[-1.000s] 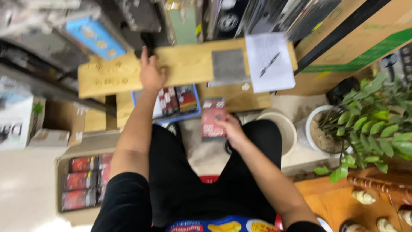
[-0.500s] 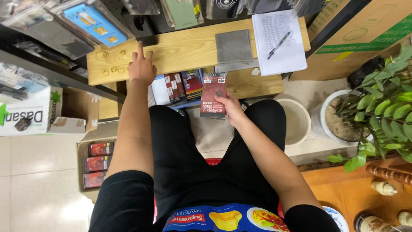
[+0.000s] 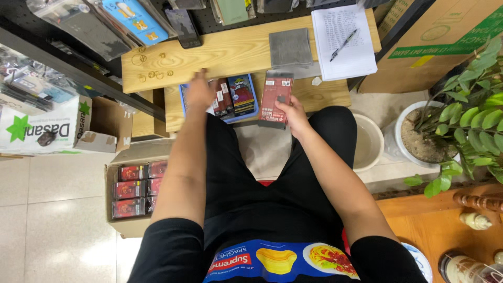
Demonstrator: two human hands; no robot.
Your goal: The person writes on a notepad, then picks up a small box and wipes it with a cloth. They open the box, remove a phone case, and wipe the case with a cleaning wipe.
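Head view: right hand (image 3: 294,116) grips red packet (image 3: 275,98); left hand (image 3: 199,93) over blue tray (image 3: 246,116).

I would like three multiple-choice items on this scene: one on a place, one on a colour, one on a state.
1. Where does the pen lie?
A. on the white paper
B. on the floor
C. in the plant pot

2. What colour is the flat pack in the right hand?
A. green
B. red
C. white

3. The cardboard box on the floor is
A. taped shut
B. open, with red packs inside
C. upside down

Answers: 1 A, the pen rests on the written sheet. 2 B, its face is red. 3 B, its flaps stand open over rows of packs.
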